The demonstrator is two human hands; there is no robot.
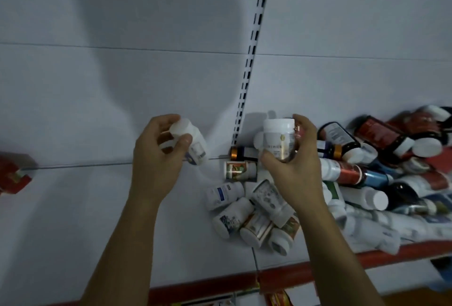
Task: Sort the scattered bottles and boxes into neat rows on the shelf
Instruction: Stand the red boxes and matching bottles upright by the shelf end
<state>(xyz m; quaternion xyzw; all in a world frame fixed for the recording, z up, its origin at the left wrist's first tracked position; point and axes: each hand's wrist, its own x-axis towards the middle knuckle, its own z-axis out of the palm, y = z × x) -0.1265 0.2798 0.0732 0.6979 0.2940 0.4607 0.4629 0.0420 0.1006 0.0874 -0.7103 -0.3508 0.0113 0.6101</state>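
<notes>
Head cam, 2 hands over shelf (73, 195), L hand (156, 156) fingers curled round 1 tilted bottle (193, 142), thumb on front, R hand (293, 171) grips 1 upright bottle (278, 139) betw thumb & fingers, pile (367, 166) lying at R, too many to count, 1 red box (12, 173) far L.

My left hand (156, 159) holds a bottle (193, 144) over the shelf (73, 208), left of the slotted rail (252, 56) that runs up the back wall (122, 36). My right hand (293, 166) holds a second bottle (278, 139) just right of that rail. Below and before my right hand, a cluster of bottles (247, 217) lies tipped over on the shelf. To its right, a heap of bottles (381, 159) is piled against the back wall. A box (12, 173) sits far left, well apart from the rest. The shelf's front lip (281, 274) runs nearest me.
</notes>
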